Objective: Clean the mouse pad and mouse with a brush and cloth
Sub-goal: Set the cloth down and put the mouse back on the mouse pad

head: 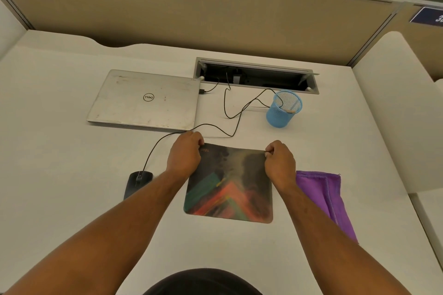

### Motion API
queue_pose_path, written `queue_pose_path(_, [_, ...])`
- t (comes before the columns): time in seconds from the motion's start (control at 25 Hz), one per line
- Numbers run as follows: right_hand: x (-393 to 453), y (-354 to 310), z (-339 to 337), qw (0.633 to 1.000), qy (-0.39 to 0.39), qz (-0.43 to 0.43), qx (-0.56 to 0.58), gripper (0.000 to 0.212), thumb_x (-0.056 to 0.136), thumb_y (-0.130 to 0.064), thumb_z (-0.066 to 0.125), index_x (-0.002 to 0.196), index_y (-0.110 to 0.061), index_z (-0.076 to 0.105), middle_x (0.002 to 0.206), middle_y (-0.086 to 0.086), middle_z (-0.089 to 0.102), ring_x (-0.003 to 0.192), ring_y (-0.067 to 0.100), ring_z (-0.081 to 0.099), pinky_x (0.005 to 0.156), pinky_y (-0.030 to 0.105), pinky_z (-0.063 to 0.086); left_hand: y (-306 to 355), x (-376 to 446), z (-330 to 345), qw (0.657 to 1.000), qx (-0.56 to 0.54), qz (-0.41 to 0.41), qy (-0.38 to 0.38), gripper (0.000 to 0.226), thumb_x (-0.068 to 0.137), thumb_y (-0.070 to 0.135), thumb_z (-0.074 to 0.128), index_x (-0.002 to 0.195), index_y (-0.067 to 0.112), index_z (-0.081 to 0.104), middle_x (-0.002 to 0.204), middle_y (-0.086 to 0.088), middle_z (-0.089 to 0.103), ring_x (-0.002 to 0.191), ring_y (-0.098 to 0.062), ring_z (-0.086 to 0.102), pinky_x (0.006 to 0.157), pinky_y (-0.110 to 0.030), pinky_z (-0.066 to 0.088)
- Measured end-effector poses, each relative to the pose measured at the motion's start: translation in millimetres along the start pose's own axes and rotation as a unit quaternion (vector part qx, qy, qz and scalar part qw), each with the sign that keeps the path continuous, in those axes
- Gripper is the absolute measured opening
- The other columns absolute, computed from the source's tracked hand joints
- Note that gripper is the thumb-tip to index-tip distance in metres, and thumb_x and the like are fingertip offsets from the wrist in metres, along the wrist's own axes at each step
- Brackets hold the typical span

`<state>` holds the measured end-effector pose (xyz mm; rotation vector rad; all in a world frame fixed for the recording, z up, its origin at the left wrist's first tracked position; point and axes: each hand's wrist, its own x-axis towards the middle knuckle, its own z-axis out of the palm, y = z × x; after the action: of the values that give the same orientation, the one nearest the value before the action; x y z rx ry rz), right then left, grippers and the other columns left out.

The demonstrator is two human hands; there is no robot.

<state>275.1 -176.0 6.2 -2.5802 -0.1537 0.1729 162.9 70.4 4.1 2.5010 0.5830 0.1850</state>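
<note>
The far corners of the mouse pad [229, 187] are pinched by the fingers of the left hand [184, 154] and right hand [280, 163]. The mouse [137, 183] is seen left of the pad on the tabletop [72, 175], the purple cloth [323, 196] right.

Worn at head height, looking forward and steeply down over the white desk [72, 199], near, partition across the frame's top.

Both arms outstretched — left hand [184, 154] and right hand [280, 160] fisted, fingers pinched shut, knuckles up.
</note>
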Motion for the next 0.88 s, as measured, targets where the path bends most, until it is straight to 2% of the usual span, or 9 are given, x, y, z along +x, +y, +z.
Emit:
queue_pose_path(0.24, [19.0, -6.9, 3.9, 1.000, 0.000, -0.001, -0.021, 0.017, 0.097, -0.004, 0.059, 0.090, -0.019, 0.056, 0.092, 0.001, 0.059, 0.084, 0.020, 0.057, 0.074, 0.029, 0.043, -1.4, 13.6, 7.7, 0.999, 0.026, 0.029, 0.007, 0.024, 0.091, -0.001, 0.058, 0.102, 0.015, 0.073, 0.099, -0.002, 0.062, 0.092, -0.019, 0.057, 0.079, -0.033, 0.052])
queue_pose_path(0.36, [22.1, -8.1, 6.0, 0.999, 0.000, -0.007, -0.038, 0.014, 0.097, -0.004, 0.060, 0.092, -0.018, 0.057, 0.092, 0.003, 0.060, 0.086, 0.022, 0.060, 0.075, 0.029, 0.046, -4.7, 13.6, 12.5, 0.998, 0.040, 0.037, -0.001, 0.023, 0.094, 0.003, 0.057, 0.107, 0.014, 0.072, 0.102, -0.004, 0.062, 0.095, -0.020, 0.055, 0.081, -0.034, 0.052])
queue_pose_path(0.48, [20.6, -8.4, 8.7, 0.998, 0.002, -0.010, -0.055, 0.010, 0.097, -0.005, 0.058, 0.098, -0.014, 0.061, 0.097, 0.005, 0.061, 0.091, 0.024, 0.061, 0.080, 0.033, 0.052, -9.4, 9.0, 19.9, 0.998, 0.054, 0.038, -0.016, 0.020, 0.096, 0.009, 0.057, 0.109, 0.016, 0.069, 0.107, -0.002, 0.058, 0.099, -0.018, 0.051, 0.083, -0.031, 0.050])
queue_pose_path(0.6, [16.0, -7.8, 13.2, 0.997, 0.017, -0.021, -0.072, 0.012, 0.098, -0.006, 0.056, 0.107, -0.012, 0.061, 0.106, 0.007, 0.060, 0.097, 0.024, 0.059, 0.079, 0.031, 0.049, -13.8, 5.7, 25.0, 0.998, 0.057, 0.027, -0.030, 0.018, 0.097, 0.014, 0.056, 0.112, 0.018, 0.066, 0.117, -0.001, 0.053, 0.104, -0.016, 0.051, 0.085, -0.029, 0.049])
queue_pose_path(0.72, [10.7, -6.5, 16.4, 0.995, 0.013, -0.031, -0.090, 0.012, 0.103, -0.014, 0.051, 0.107, -0.011, 0.062, 0.111, 0.008, 0.058, 0.100, 0.022, 0.057, 0.081, 0.030, 0.048, -14.8, 3.2, 25.9, 0.997, 0.061, 0.028, -0.024, 0.022, 0.101, 0.018, 0.051, 0.117, 0.014, 0.066, 0.125, -0.004, 0.051, 0.111, -0.020, 0.051, 0.091, -0.034, 0.051])
queue_pose_path(0.88, [-6.8, 1.9, 20.3, 0.984, 0.029, -0.087, -0.150, 0.028, 0.105, -0.027, 0.045, 0.114, -0.008, 0.065, 0.117, 0.011, 0.059, 0.105, 0.027, 0.055, 0.089, 0.041, 0.052, -18.9, -8.0, 22.9, 0.990, 0.120, 0.065, -0.023, 0.031, 0.103, 0.026, 0.047, 0.128, 0.013, 0.061, 0.127, -0.006, 0.057, 0.111, -0.023, 0.053, 0.093, -0.037, 0.048])
